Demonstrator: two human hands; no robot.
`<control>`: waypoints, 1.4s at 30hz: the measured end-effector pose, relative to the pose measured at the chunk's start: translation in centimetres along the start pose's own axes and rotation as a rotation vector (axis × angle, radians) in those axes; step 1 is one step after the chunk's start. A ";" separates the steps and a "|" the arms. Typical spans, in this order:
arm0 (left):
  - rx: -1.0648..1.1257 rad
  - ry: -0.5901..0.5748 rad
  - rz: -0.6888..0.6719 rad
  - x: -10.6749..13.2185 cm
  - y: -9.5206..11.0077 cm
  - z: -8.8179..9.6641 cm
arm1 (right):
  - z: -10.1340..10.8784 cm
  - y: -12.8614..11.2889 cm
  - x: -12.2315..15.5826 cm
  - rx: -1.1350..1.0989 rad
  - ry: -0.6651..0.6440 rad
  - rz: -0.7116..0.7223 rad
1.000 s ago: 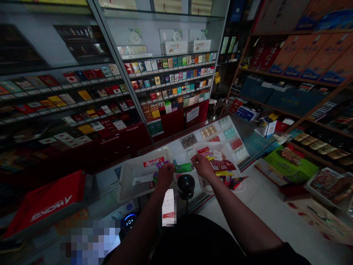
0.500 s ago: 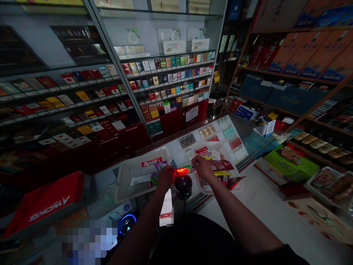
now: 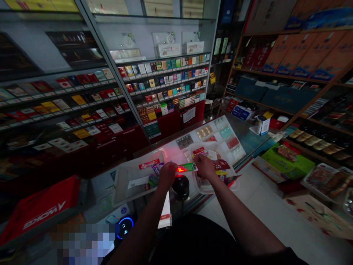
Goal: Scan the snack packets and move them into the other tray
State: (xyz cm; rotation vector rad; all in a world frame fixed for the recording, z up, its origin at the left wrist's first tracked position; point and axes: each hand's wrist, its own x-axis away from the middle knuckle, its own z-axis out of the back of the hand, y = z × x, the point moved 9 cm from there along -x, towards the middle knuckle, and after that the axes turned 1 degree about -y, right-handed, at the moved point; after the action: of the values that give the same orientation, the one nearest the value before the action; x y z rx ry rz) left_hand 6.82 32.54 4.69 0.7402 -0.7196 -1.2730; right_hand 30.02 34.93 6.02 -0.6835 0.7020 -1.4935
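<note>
1. Left hand (image 3: 168, 173): forearm extended forward from below; fingers closed on the near-left end of a green packet (image 3: 188, 167). Exact finger placement too dark to tell.
2. Right hand (image 3: 204, 166): forearm angled forward and inward from lower right; fingertips pinching the packet's other end, knuckles uppermost.
3. Left bin (image 3: 119, 193): white, shallow, on the glass counter. Contents: one red packet (image 3: 149, 164) at the far side, purple packets (image 3: 156, 169) beside the left hand, a green-and-purple packet (image 3: 153, 180), a white strip (image 3: 137, 182).
4. Right bin (image 3: 203, 186): white, rounded corners, partly behind the right hand and forearm. Contents: red and yellow packets at the far end, a dark red packet (image 3: 222, 164), a yellow one (image 3: 221, 172), others overlapping.
5. Green packet, position: held between the two bins, just beyond the black scanner (image 3: 180, 186); red light on its left part.
6. Green packet, orientation: long axis crosswise, hand to hand, nearly level, right end slightly higher in view; black-and-white printed end toward the right hand.
</note>
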 end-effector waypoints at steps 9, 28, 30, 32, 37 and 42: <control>0.184 -0.081 -0.051 0.7 4.1 -4.0 | 5.5 2.9 0.6 0.043 0.076 -0.017; -0.163 -0.456 -0.220 6.2 7.1 -12.1 | 7.5 7.6 4.6 0.132 -0.186 0.022; -0.209 -0.461 -0.262 6.6 7.1 -12.4 | 6.8 7.4 4.9 0.113 -0.251 0.012; -0.235 -0.469 -0.302 7.0 7.1 -12.8 | 5.8 7.2 5.2 0.115 -0.328 0.019; -0.188 -0.463 -0.342 7.7 7.6 -12.7 | 4.5 7.1 5.5 0.234 -0.395 0.067; -0.107 -0.425 -0.303 8.1 8.2 -10.7 | 4.7 5.9 4.9 0.277 -0.339 0.097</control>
State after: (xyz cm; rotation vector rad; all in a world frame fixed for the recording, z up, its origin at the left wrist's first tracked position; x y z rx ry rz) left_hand 21.37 26.63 5.71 0.5060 -0.8936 -1.7620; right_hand 37.21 29.71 4.52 -0.6578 0.2589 -1.3116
